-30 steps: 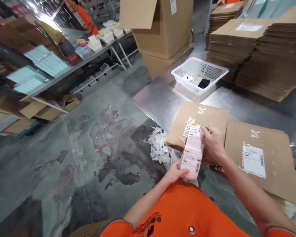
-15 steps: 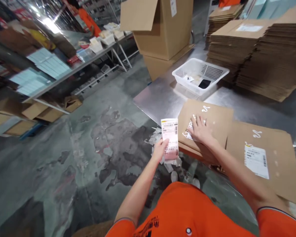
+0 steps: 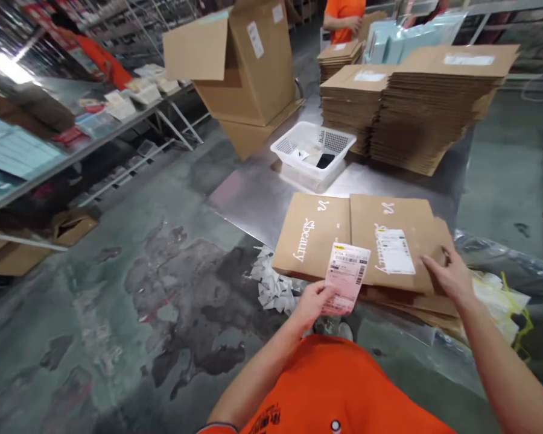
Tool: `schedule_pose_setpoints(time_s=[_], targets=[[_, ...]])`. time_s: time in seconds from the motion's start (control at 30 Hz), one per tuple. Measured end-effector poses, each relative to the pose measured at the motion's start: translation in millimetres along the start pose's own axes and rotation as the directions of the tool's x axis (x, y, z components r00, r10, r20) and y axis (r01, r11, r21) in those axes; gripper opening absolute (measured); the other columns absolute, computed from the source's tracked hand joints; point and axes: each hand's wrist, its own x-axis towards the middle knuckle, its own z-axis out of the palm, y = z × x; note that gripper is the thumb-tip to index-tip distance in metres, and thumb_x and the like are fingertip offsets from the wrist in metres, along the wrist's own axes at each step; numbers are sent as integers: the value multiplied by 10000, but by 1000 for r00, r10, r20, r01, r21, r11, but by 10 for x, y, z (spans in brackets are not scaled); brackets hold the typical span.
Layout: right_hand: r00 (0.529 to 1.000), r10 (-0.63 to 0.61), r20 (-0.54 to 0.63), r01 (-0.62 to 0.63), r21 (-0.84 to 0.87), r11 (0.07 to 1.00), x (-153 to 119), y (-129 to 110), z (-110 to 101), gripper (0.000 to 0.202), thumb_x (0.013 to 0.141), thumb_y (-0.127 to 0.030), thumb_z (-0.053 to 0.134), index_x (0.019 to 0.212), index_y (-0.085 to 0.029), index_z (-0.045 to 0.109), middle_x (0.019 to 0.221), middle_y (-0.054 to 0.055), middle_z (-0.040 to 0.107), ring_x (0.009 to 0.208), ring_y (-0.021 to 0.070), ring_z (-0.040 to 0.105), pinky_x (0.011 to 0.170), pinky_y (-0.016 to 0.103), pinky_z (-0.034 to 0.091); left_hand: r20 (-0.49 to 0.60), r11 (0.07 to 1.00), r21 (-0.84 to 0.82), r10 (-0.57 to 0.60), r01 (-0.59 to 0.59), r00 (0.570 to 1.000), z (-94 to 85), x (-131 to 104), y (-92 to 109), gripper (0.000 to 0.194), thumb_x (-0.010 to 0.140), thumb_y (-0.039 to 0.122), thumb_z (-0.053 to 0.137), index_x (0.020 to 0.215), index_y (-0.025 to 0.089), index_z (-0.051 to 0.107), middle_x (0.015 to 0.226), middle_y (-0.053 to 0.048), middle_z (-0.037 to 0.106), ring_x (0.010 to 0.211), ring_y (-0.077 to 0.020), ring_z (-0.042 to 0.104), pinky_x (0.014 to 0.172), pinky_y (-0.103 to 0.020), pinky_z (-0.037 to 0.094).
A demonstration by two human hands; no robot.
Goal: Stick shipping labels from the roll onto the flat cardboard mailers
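My left hand (image 3: 315, 304) pinches a few printed shipping labels (image 3: 347, 271), their lower part pinkish, held over the front edge of the cartons. Two flattened cardboard boxes lie side by side at the table's near edge. The left box (image 3: 314, 232) shows white "beauty" lettering and no label. On the right box (image 3: 407, 211) a white shipping label (image 3: 397, 252) covers part of the lettering. My right hand (image 3: 452, 277) grips the right edge of that box, thumb on top; some fingers are hidden. More flat cardboard shows underneath.
A white plastic basket (image 3: 314, 147) with a dark item inside stands on the metal table (image 3: 248, 193). Tall stacks of flattened boxes (image 3: 416, 114) are behind it. A big open carton (image 3: 257, 72) is at the back left. Paper scraps (image 3: 274, 283) litter the floor; a co-worker (image 3: 344, 18) stands beyond.
My right hand has left the left box and moved right to the right box's edge. My left hand has brought the labels closer to the boxes. The view has turned right.
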Motion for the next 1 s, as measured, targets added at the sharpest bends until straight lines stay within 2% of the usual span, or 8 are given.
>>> schedule_pose_setpoints(time_s=[0.1,0.23,0.37,0.43,0.53,0.7,0.87,1.0], targets=[[999,16,-37,-22,-172,985,-134,292,-270,656,698,-712,552,1148,-241,626,1187,220,612,1139,503,505,847,639,394,-66,996,93,-8,14,998,75,-38,-29,393,632,483,746,795,128,705,752,-45,700,690,-191,626,639,-321,529],[949,-315,10,313,-153,937,-295,-381,-206,734,725,-700,554,1243,-181,585,1409,218,448,1295,489,351,975,663,324,-108,984,172,-19,37,994,57,-88,-81,402,635,502,736,780,129,704,726,-50,693,686,-197,628,654,-332,527],[642,-595,483,388,465,796,-506,-1408,157,547,787,-623,546,1127,-203,629,1016,84,675,875,235,621,740,352,497,-103,983,180,-10,29,995,24,-178,-40,437,668,523,715,849,126,703,817,-81,708,779,-245,653,747,-393,532],[577,-613,540,363,503,785,-665,-1720,341,429,824,-588,508,853,-187,660,760,38,655,683,177,580,614,293,448,-127,976,191,128,-102,984,-9,-224,78,459,643,458,763,963,137,693,973,-97,711,941,-260,637,876,-386,492],[554,-647,523,399,516,758,-895,-1911,555,400,864,-530,480,701,-191,615,626,14,601,598,148,531,564,264,393,-213,937,176,335,-302,918,-75,-218,326,555,599,343,811,1103,180,647,1127,-76,674,1062,-231,589,938,-328,442],[543,-739,399,519,532,669,-981,-1969,828,336,891,-473,487,785,-200,651,724,39,650,684,166,568,632,274,406,-357,948,198,308,-250,882,-268,62,474,303,627,407,751,620,148,593,576,24,569,567,-106,501,574,-231,411],[621,-737,266,663,324,675,-424,-2087,1227,306,919,-385,444,763,-194,625,769,56,656,747,192,574,729,327,430,-399,985,155,127,-69,908,-617,206,74,415,565,504,785,625,138,597,543,29,556,506,-89,466,496,-214,360],[639,-736,223,756,-6,654,116,-2201,1444,242,897,-384,503,865,-196,651,919,92,683,867,253,560,810,409,405,-332,992,99,-46,84,942,-911,-20,-393,454,531,474,823,762,112,677,662,-35,660,579,-141,564,558,-252,434]])
